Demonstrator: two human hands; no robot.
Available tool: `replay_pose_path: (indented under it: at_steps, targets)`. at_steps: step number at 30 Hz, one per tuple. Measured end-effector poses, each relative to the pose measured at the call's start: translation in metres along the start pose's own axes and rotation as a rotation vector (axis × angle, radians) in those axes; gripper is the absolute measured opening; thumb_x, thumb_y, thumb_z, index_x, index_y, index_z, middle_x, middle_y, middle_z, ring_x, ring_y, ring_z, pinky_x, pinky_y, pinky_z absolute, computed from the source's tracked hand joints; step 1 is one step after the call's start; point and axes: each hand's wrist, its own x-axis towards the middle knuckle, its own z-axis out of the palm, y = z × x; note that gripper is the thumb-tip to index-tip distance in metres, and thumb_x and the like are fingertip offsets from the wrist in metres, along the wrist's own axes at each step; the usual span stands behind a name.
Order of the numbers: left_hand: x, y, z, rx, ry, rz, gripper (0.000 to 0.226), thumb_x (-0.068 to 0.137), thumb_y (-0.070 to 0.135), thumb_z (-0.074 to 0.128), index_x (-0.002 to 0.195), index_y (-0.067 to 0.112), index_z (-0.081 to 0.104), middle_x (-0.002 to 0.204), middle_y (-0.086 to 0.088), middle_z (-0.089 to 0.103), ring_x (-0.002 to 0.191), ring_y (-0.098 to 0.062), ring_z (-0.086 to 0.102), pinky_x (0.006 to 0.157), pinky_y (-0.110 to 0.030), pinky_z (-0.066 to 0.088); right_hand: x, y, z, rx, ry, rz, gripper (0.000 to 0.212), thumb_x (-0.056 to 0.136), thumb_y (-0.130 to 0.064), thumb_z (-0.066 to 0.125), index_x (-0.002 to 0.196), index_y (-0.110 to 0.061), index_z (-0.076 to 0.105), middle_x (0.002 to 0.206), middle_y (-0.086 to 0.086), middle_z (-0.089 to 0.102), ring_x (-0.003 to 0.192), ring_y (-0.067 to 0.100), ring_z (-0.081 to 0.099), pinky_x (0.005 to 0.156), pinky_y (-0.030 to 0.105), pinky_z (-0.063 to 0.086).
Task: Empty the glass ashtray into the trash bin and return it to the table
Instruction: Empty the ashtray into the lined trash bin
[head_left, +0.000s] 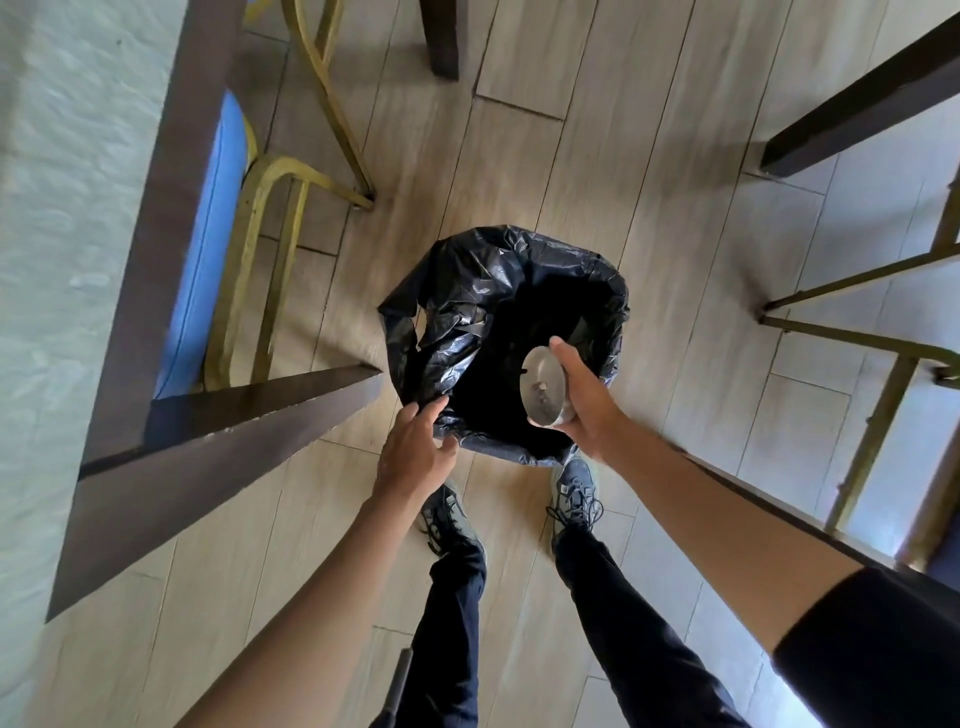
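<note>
A trash bin lined with a crumpled black bag (467, 291) stands on the wooden floor in front of my feet. My right hand (584, 397) grips the round glass ashtray (543, 387), tipped on its side over the bin's dark opening; small bits still cling inside it. My left hand (415, 449) rests at the bin's near left rim, fingers spread and touching the bag's edge. The table (62, 208) with a pale cloth and dark wooden frame fills the left side of the view.
A chair with a blue seat (208, 228) and gold metal legs is tucked under the table on the left. Dark table legs (857, 114) and another gold chair frame (872, 415) stand at the right. My two grey shoes (574, 488) are just behind the bin.
</note>
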Motion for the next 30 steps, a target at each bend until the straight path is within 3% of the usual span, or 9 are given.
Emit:
replay_pose_path:
  at_steps: [3,6,9,12,14,17,23,26,30]
  targets:
    - [0.001,-0.003,0.003,-0.027,-0.007,0.003,0.06,0.096,0.026,0.058,0.153,0.03,0.037,0.158,-0.009,0.036,0.143,-0.026,0.04,0.114,-0.038,0.034,0.003,0.0,0.009,-0.099,0.037,-0.1,0.062,0.104,-0.053,0.041,0.104,0.004,0.066,0.094,0.026,0.065,0.085,0.034,0.064,0.088,0.041,0.051]
    - [0.003,-0.005,0.004,-0.071,-0.025,-0.001,0.062,0.096,0.026,0.059,0.153,0.029,0.036,0.156,-0.006,0.039,0.143,-0.024,0.04,0.117,-0.038,0.034,0.007,-0.006,0.012,-0.095,0.139,-0.128,0.054,0.105,-0.048,0.039,0.095,-0.001,0.061,0.088,0.026,0.057,0.081,0.032,0.055,0.078,0.039,0.048]
    - [0.005,-0.007,0.003,-0.116,-0.041,0.0,0.061,0.096,0.023,0.058,0.153,0.029,0.037,0.156,-0.005,0.041,0.144,-0.023,0.039,0.118,-0.037,0.032,0.028,0.003,0.006,-0.25,0.21,-0.144,0.072,0.095,-0.071,0.04,0.091,-0.002,0.06,0.079,0.02,0.063,0.083,0.028,0.061,0.101,0.051,0.051]
    - [0.007,-0.009,0.002,-0.136,-0.04,0.007,0.061,0.095,0.021,0.058,0.153,0.029,0.037,0.157,-0.004,0.041,0.145,-0.023,0.038,0.119,-0.037,0.031,0.033,0.015,0.007,-0.427,0.265,-0.125,0.072,0.081,-0.086,0.044,0.122,-0.03,0.062,0.121,0.004,0.066,0.119,0.026,0.059,0.112,0.052,0.043]
    - [0.009,-0.01,0.003,-0.147,-0.051,0.004,0.062,0.095,0.023,0.058,0.153,0.03,0.036,0.157,-0.003,0.04,0.145,-0.023,0.037,0.119,-0.039,0.031,0.029,0.015,0.011,-0.404,0.296,-0.132,0.082,0.08,-0.086,0.044,0.14,-0.031,0.049,0.139,0.001,0.057,0.131,0.025,0.052,0.115,0.05,0.039]
    - [0.009,-0.013,0.005,-0.159,-0.059,0.01,0.062,0.096,0.024,0.057,0.153,0.032,0.035,0.158,-0.003,0.04,0.145,-0.024,0.037,0.119,-0.041,0.032,0.03,0.015,0.012,-0.339,0.27,-0.128,0.091,0.08,-0.09,0.041,0.149,-0.032,0.04,0.151,-0.001,0.046,0.139,0.023,0.043,0.119,0.052,0.034]
    - [0.012,-0.015,0.006,-0.177,-0.05,0.018,0.061,0.096,0.024,0.057,0.152,0.032,0.036,0.157,-0.003,0.04,0.144,-0.024,0.04,0.118,-0.042,0.033,0.039,0.027,0.012,-0.339,0.303,-0.195,0.063,0.089,-0.076,0.048,0.133,-0.031,0.053,0.131,0.001,0.06,0.124,0.024,0.056,0.11,0.047,0.043]
    - [0.012,-0.016,0.006,-0.202,-0.052,0.028,0.059,0.095,0.023,0.057,0.151,0.032,0.038,0.155,-0.003,0.044,0.139,-0.023,0.046,0.115,-0.04,0.038,0.044,0.024,0.013,-0.316,0.37,-0.25,0.068,0.086,-0.079,0.05,0.134,-0.031,0.049,0.132,0.003,0.058,0.124,0.026,0.055,0.111,0.049,0.043]
    - [0.015,-0.02,0.009,-0.22,-0.064,0.048,0.06,0.095,0.024,0.058,0.151,0.033,0.038,0.154,-0.004,0.045,0.134,-0.024,0.053,0.111,-0.044,0.044,0.043,0.039,0.025,-0.516,0.368,-0.29,0.072,0.079,-0.07,0.07,0.13,-0.028,0.044,0.111,0.01,0.058,0.103,0.023,0.056,0.087,0.035,0.046]
